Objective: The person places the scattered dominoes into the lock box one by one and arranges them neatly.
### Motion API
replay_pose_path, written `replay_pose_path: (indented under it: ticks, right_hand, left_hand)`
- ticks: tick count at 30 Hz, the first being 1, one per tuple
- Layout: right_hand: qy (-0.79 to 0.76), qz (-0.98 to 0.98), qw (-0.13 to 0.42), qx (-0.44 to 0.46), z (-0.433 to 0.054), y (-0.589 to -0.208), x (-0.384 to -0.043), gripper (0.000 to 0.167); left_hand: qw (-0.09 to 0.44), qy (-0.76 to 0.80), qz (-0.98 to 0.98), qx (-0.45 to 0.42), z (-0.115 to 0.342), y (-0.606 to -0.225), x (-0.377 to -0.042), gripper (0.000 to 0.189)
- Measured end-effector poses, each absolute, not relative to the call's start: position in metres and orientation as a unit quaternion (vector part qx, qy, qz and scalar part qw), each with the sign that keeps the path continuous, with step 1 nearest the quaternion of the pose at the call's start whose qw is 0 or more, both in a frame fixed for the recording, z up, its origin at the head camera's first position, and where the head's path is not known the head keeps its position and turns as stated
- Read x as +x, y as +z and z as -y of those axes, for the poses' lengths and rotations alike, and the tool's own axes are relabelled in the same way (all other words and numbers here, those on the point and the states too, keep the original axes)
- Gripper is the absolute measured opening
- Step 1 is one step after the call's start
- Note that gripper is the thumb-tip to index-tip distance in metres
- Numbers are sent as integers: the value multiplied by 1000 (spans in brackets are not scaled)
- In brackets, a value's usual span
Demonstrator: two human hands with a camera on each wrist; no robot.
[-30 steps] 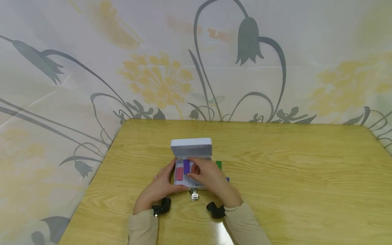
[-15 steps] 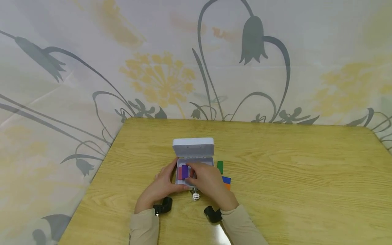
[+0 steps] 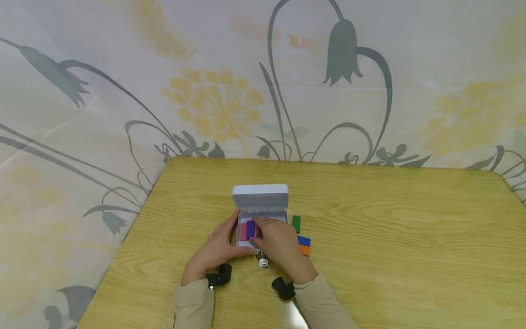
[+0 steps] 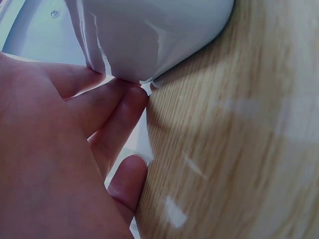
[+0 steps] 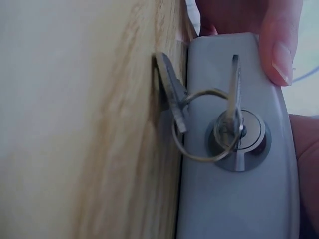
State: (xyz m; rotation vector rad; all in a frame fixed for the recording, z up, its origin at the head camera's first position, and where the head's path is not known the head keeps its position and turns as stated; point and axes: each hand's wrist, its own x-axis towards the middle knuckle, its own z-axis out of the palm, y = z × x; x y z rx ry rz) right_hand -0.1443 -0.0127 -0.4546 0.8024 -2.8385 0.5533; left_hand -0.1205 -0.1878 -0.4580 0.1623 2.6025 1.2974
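Observation:
A small white lockbox (image 3: 260,200) stands with its lid raised. My left hand (image 3: 213,249) grips its left side, thumb at the front edge and fingers at the far left corner; in the left wrist view, several fingers (image 4: 122,112) touch its wall. Inside the box, my right hand (image 3: 281,242) pinches a purple block (image 3: 250,230) between thumb and fingers. Against or just beside it on the left is a pink block (image 3: 243,231). My right hand hides the box's right interior. At the front, a key sits in the lock (image 5: 254,132), with a second key (image 5: 171,92) on the ring.
To the right of the box, a green block (image 3: 296,224) lies on the wooden table (image 3: 390,228). Nearer me are a blue block (image 3: 304,241) and an orange block (image 3: 304,251), touching and partly behind my right hand. A flower-patterned cloth (image 3: 222,100) hangs behind the table.
My right hand has brought the purple block nearer to me and left, beside the pink one. The left hand keeps its grip on the box. The head view has shifted slightly.

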Motion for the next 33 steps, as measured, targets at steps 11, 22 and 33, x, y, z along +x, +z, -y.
replay_pose_path:
  ticks: [11,22,33]
  right_hand:
    - [179,954,44,236,17,-452,-144,33]
    - [167,961,6,221,18,-447,-142,37]
    - [179,957,1,227,20,-447,-145,21]
  left_hand:
    - [114,437,-890,56,187,-458,-120,104]
    - [120,441,-888,53,186,-457,-119,104]
    - [121,435,-891,48,188,-455,-119,104]
